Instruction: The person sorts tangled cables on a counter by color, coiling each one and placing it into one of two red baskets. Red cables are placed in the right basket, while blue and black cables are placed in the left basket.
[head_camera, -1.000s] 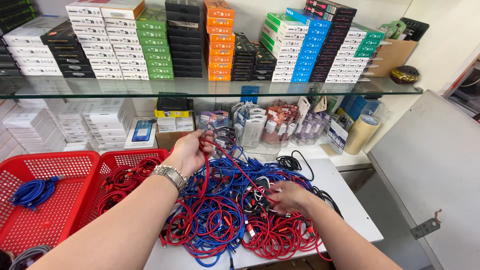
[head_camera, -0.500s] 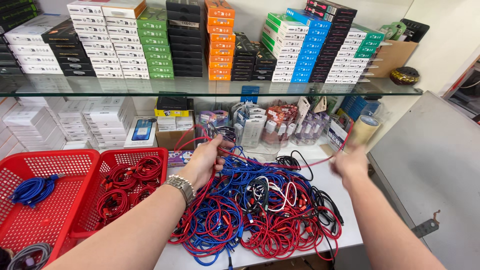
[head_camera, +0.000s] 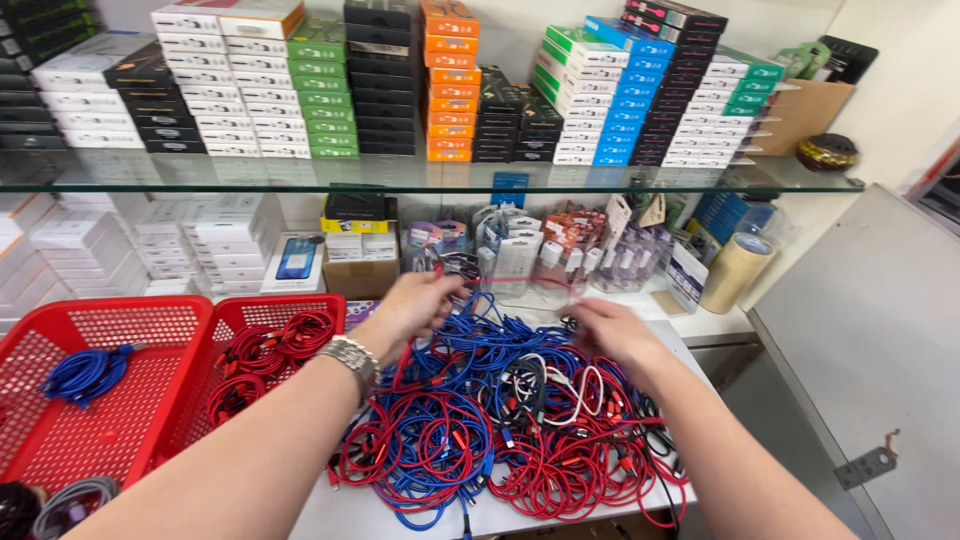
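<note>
A tangled pile of red and blue cables (head_camera: 470, 440), with some white and black ones, covers the white table (head_camera: 340, 515). Over the far side of the pile, my left hand (head_camera: 412, 306), with a metal watch (head_camera: 350, 357) on its wrist, pinches a red cable (head_camera: 545, 283). That cable runs rightward to my right hand (head_camera: 612, 332), which grips its other part just above the heap. At left, one red basket (head_camera: 215, 315) holds coiled red cables (head_camera: 268, 350). A second red basket (head_camera: 60, 325) holds a coiled blue cable (head_camera: 85, 370).
A glass shelf (head_camera: 420, 178) above carries stacked coloured boxes. Packaged accessories (head_camera: 520, 250) and white boxes (head_camera: 215, 240) stand behind the pile. A tape roll (head_camera: 735, 272) sits at the right, next to a grey cabinet top (head_camera: 870, 340).
My right hand swung out to the right, drawing a red cable from the pile, then came back toward the middle. My left hand sank lower over the heap.
</note>
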